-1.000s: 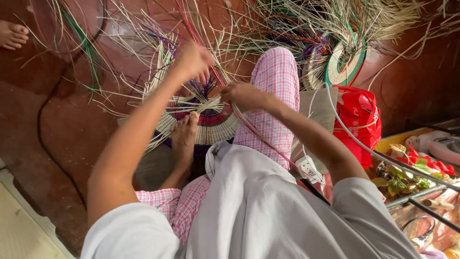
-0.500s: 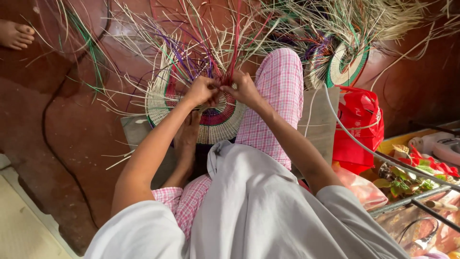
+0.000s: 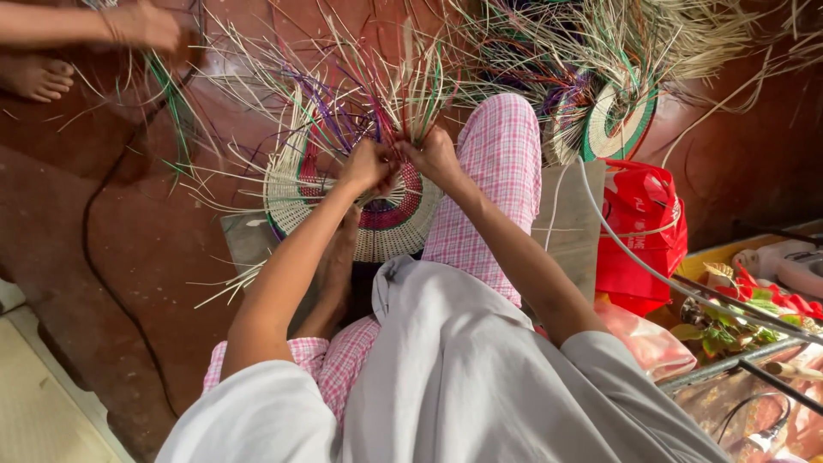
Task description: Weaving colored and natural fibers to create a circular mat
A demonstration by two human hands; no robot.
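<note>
Both forearms extend from the lower frame toward 12 o'clock and converge near centre. Left arm enters from about 7 o'clock, bare from the short sleeve, elbow bent slightly. Right arm enters from about 5 o'clock, likewise bare. Left hand (image 3: 367,165) is closed, fingers curled inward, knuckles up. Right hand (image 3: 435,157) sits just beside it at 3 o'clock, fingers also pinched closed. The hands nearly touch.

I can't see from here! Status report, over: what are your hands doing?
Left hand, right hand: fingers pinching straw strands together. Round woven mat half done. Loose strands sticking out everywhere.
</note>
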